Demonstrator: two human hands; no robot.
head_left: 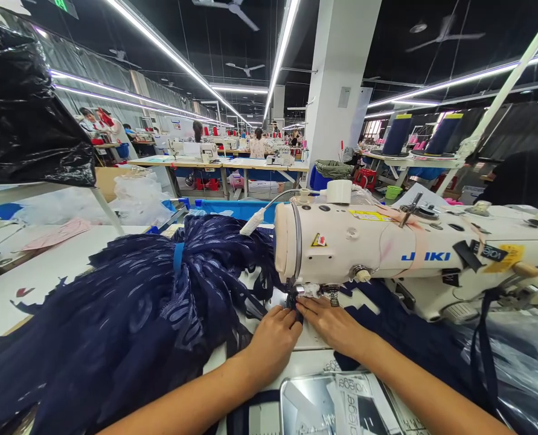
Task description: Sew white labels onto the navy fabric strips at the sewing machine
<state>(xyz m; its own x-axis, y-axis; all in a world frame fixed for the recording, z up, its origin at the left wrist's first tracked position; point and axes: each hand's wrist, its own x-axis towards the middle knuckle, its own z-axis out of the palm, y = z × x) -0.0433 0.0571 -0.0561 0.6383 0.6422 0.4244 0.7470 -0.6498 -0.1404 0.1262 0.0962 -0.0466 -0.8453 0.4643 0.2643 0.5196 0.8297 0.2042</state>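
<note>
My left hand [274, 338] lies on the white table just left of the needle, its fingers curled and pinching a dark strip of fabric [294, 302] under the presser foot [305, 291]. My right hand [331, 320] lies flat beside it, fingers stretched toward the needle, pressing on the same navy cloth. Above both hands stands a cream sewing machine [386, 248]. A big bundle of navy patterned fabric [128, 314], tied with a blue band, is heaped to the left.
A clear tray with printed labels [341, 405] sits at the near edge. Navy cloth and clear plastic [517, 356] lie at the right. A black plastic bag [28, 103] hangs at upper left. Other sewing tables and people are far behind.
</note>
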